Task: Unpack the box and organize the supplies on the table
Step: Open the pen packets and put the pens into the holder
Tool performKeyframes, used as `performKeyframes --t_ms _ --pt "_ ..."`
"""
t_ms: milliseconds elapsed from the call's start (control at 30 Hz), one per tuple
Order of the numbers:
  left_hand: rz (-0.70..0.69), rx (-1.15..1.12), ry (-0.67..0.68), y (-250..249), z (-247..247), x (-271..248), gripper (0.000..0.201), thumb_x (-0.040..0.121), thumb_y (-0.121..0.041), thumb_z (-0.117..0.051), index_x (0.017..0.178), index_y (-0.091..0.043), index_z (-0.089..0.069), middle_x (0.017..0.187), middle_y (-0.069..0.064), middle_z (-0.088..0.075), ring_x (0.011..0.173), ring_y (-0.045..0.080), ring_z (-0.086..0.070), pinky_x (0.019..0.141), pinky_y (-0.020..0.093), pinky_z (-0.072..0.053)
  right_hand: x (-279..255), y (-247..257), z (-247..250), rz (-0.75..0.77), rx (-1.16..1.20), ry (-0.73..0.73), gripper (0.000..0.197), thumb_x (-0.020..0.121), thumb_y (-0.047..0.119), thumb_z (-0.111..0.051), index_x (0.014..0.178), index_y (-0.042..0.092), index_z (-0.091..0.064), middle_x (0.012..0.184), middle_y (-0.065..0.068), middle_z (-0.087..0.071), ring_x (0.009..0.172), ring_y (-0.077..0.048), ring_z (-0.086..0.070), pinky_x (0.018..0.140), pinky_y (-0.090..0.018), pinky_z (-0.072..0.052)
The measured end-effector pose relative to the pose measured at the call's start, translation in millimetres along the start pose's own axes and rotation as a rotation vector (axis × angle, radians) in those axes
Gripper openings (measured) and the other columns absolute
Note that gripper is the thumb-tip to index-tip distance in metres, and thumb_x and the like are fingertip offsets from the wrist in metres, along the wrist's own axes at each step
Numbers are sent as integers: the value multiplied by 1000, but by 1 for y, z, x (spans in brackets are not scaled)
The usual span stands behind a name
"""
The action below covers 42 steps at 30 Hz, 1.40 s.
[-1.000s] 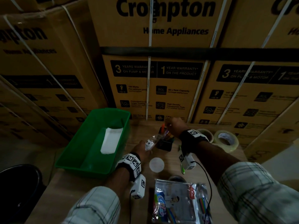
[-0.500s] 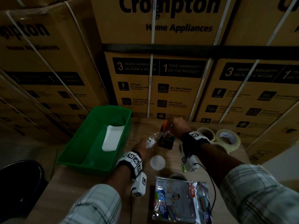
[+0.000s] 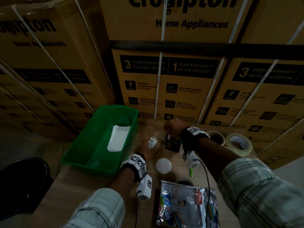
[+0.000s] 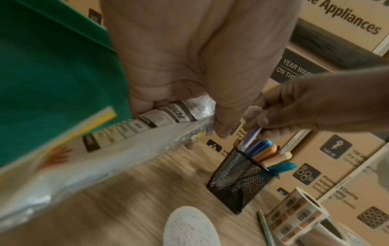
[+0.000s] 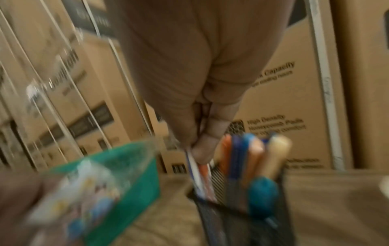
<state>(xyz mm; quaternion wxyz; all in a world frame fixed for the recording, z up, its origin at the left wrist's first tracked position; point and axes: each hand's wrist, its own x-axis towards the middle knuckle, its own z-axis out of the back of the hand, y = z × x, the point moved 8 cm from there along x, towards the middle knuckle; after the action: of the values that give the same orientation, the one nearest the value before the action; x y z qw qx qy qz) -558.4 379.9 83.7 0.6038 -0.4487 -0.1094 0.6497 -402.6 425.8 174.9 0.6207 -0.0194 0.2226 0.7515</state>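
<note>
Right hand [image 3: 172, 127] pinches a pen [image 4: 251, 135] over the holder [image 4: 238, 179]; left hand [image 3: 145, 148] grips a packet [image 4: 109, 146].

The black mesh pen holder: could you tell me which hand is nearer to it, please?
Right. The right hand is directly above the mesh pen holder, lowering pens in; the left hand is beside it, holding a plastic packet.

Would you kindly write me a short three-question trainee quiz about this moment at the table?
1. True or false: the right hand is lowering a pen into the black mesh holder.
2. What does the left hand hold?
3. Where does the folded white paper lie: A on the tape rolls, B in the green bin, C in the holder?

Key: 1 true; 2 a clear plastic packet; 3 B.
</note>
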Motion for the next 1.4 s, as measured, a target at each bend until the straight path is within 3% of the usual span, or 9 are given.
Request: performKeyframes --t_ms 233,467,633,767,833,933,1033,1100,1400 --pt "-7 40 -23 -20 0 -11 54 86 -31 -63 131 -12 -42 126 11 -59 113 30 -58 97 40 -48 -10 -25 8 -69 192 -82 38 94 8 -49 132 12 -51 130 -11 -57 109 -29 -61 86 -35 -53" --pt "21 100 -20 -16 -3 -13 52 87 -28 -60 133 -12 -41 126 12 -59 112 31 -59 95 37 -49 -54 -72 19 -203 257 -329 16 90 18 -51 90 6 -62 84 -12 -62 78 -27 -58 59 -28 -39" --pt "36 117 -13 -11 -19 -12 48 84 -29 -64 126 -13 -46 120 10 -63 107 30 -61 92 37 -51 -75 -96 -42 -310 110 96 22 88 15 -54 96 1 -69 75 -9 -63 62 -19 -56 65 -32 -51" --pt "31 164 38 -6 -39 -12 47 84 -29 -66 124 -12 -48 119 9 -63 104 29 -62 87 36 -52 -83 -103 -96 -296 191 358 28 87 1 -57 114 0 -63 92 -17 -68 46 -4 -55 46 -17 -46" --pt "34 185 64 -2 -48 -13 45 84 -30 -66 122 -12 -51 119 10 -64 103 28 -63 86 36 -53 -85 -100 -110 -227 234 473 35 89 -8 -51 123 -1 -58 80 -14 -64 35 -1 -54 38 -11 -43" --pt "62 201 82 7 -56 -17 47 89 -28 -63 128 -11 -44 125 10 -60 110 29 -60 82 31 -47 -88 -103 -127 -222 241 560 45 89 -11 -48 131 5 -52 103 -10 -61 59 -9 -63 46 -11 -49" --pt "82 227 78 12 -58 -22 49 90 -27 -61 131 -11 -41 130 12 -57 115 30 -57 86 31 -43 -83 -100 -138 -156 53 540 47 89 -3 -55 134 9 -51 140 -13 -49 116 -31 -56 94 -31 -51" --pt "81 240 73 13 -57 -24 50 90 -27 -61 132 -10 -41 131 12 -56 117 30 -57 88 31 -43 -87 -93 -133 -110 -72 529 47 90 4 -56 136 8 -49 143 -13 -46 130 -29 -46 107 -33 -38" --pt "41 202 49 -10 -46 -27 48 87 -27 -66 126 -7 -46 121 13 -61 108 29 -60 80 28 -43 -111 -71 -76 -49 87 345 32 87 -2 -53 116 7 -64 120 -14 -63 107 -29 -64 85 -31 -52"
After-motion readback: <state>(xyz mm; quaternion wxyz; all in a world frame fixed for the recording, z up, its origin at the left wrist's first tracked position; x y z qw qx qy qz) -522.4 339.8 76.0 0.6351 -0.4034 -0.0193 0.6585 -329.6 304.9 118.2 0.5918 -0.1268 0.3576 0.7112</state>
